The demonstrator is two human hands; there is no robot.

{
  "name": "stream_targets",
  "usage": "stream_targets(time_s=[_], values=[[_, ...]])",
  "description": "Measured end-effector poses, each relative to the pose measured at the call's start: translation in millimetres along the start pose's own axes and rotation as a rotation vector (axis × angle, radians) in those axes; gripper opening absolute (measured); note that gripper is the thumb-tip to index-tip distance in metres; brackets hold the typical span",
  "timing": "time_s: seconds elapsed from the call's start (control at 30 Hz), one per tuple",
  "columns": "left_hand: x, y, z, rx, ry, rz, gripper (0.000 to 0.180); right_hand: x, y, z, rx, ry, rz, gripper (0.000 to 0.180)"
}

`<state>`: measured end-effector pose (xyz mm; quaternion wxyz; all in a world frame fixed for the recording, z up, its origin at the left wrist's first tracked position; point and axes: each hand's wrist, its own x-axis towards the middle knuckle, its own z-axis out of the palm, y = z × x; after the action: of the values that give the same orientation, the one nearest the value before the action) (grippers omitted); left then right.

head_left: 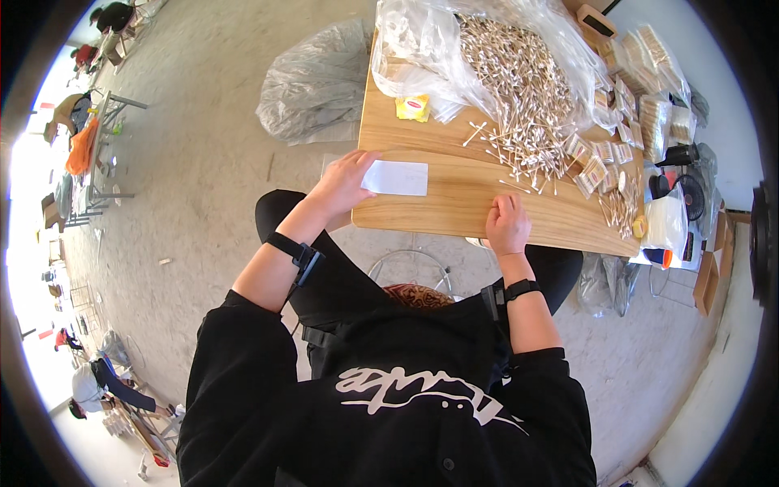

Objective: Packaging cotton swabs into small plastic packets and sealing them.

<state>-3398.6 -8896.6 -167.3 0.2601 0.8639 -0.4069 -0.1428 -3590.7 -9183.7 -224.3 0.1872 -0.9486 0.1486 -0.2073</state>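
The left hand [345, 183] rests at the near left corner of the wooden worktop [454, 207], fingers stretched out and nearly flat, thumb and fingertips pinching the left end of a small white paper sheet [396, 178]. The sheet lies flat on the wood just in from that corner. The right hand [508, 225] sits at the near edge of the worktop, towards the middle, curled into a loose fist with knuckles up; whether anything is inside it cannot be told.

Just beyond the right hand a heap of cotton swabs [519, 89] spreads over the middle of the worktop, loose ones trailing towards the near edge. The heap spills out of a clear plastic bag [422, 40] at the far left of the surface, and a small yellow packet [413, 107] lies by the left edge beside it. Along the right edge lie small clear packs of swabs [604, 154], with larger filled packs [653, 114] farther back. On the floor left of the worktop sits a crumpled grey plastic bag [312, 81].
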Motion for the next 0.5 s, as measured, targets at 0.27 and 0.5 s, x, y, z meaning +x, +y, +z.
stream_targets(time_s=[0.27, 0.5], values=[[-8, -12, -8, 0.079, 0.014, -0.007, 0.075, 3, -1, -1, -0.015, 0.011, -0.036, 0.011], [-8, -11, 4, 0.025, 0.047, -0.011, 0.063, 1, 0, 0, -0.020, -0.005, -0.036, 0.011]])
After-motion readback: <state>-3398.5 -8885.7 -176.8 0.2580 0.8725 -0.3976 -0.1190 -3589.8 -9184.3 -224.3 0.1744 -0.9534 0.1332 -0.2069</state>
